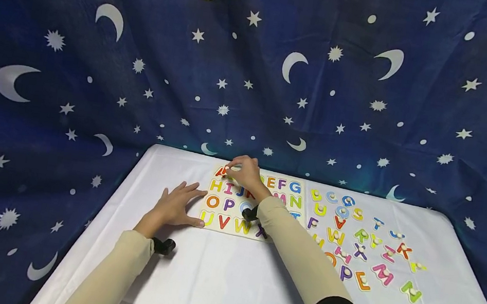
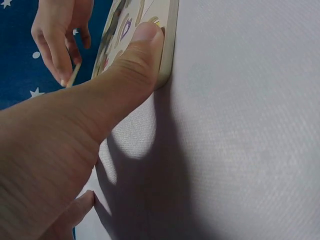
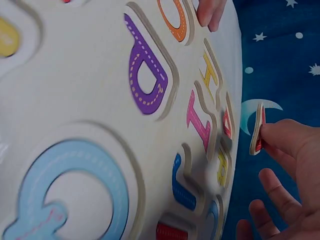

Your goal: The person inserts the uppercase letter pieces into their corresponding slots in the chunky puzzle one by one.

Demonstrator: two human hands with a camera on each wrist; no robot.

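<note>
The alphabet puzzle board (image 1: 233,227) lies on the white table, with coloured letters printed in its recesses. My right hand (image 1: 246,172) is over its far left corner, by the recess of the red A (image 3: 227,122). Between thumb and fingertips it pinches a red-faced wooden letter piece (image 3: 258,128), seen nearly edge-on and raised above the board in the right wrist view. My left hand (image 1: 175,206) spreads its fingers along the board's left side. Its thumb (image 2: 145,37) rests on the near left corner, next to the yellow U.
Several loose letter pieces with small knobs lie scattered right of the board, among them a green N (image 1: 411,291), a pink M (image 1: 382,274) and an orange E (image 1: 363,281). A dark blue cloth (image 1: 255,70) with moons and stars hangs behind the table (image 1: 225,284).
</note>
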